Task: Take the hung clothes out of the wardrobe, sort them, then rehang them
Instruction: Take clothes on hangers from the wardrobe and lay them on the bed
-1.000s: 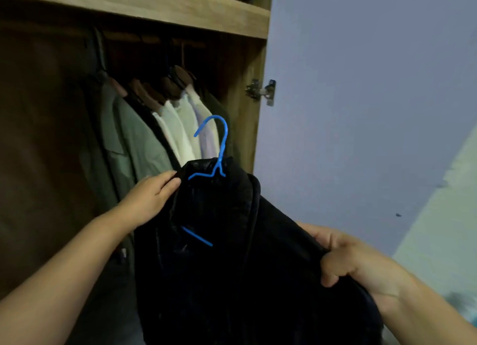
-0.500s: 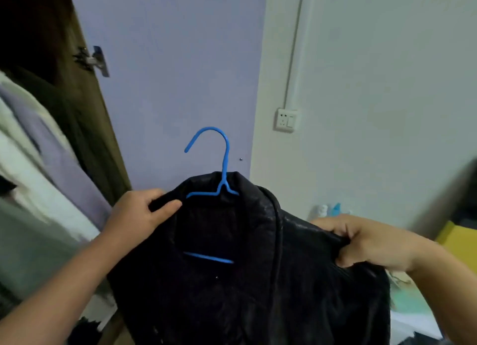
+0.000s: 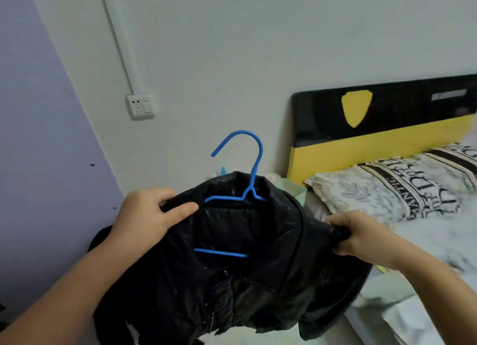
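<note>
Beside the bed [image 3: 426, 231], both hands, left [image 3: 147, 213] and right [image 3: 361, 235], grip the black jacket [image 3: 245, 280].

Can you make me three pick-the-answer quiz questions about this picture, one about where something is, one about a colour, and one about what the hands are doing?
1. Where is the white wall socket?
A. Left of the black and yellow headboard
B. On the patterned pillow
C. On the floor

2. What colour is the thin plastic hanger?
A. Red
B. Blue
C. Green

3. What are the left hand and right hand doing?
A. Both hanging free
B. One waving
C. Both gripping the shiny black jacket

Answers: 1 A, the socket sits on the wall left of the headboard. 2 B, the hook and bar are bright blue. 3 C, fingers curl round the jacket on each side.
</note>
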The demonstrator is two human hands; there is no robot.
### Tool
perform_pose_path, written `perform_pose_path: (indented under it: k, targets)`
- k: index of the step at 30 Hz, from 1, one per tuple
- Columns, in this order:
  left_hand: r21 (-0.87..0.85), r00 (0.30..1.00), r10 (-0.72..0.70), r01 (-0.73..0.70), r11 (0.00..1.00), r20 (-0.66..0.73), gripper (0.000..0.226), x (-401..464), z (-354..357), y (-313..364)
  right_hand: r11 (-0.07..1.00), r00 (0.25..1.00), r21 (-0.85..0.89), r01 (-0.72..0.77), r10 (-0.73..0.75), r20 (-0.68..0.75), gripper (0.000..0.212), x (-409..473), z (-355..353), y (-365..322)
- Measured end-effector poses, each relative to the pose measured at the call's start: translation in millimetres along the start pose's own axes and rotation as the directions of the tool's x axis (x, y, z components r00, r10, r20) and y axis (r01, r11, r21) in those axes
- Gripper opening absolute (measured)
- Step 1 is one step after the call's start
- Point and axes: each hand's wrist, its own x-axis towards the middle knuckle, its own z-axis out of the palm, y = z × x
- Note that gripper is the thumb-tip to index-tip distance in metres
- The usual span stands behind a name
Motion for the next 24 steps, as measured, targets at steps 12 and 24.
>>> perform_pose_path:
  k: [12,24]
  targets:
    - [-0.292,0.887,0.312,-0.215,0.932,0.341,0.029,8.7,155.1,113.9,0.915,0.860,0.078,-0.397,0.400,-0.317,0.026,-160.6,-48.0,96.3]
    - [-0.488,0.697,0.552,-0.322,0.811,0.458,0.026,-35.0,331.0,276.4,0.765,0.578,0.240,-0.598,0.618,-0.532,0.017,-328.1,-97.2,187.9]
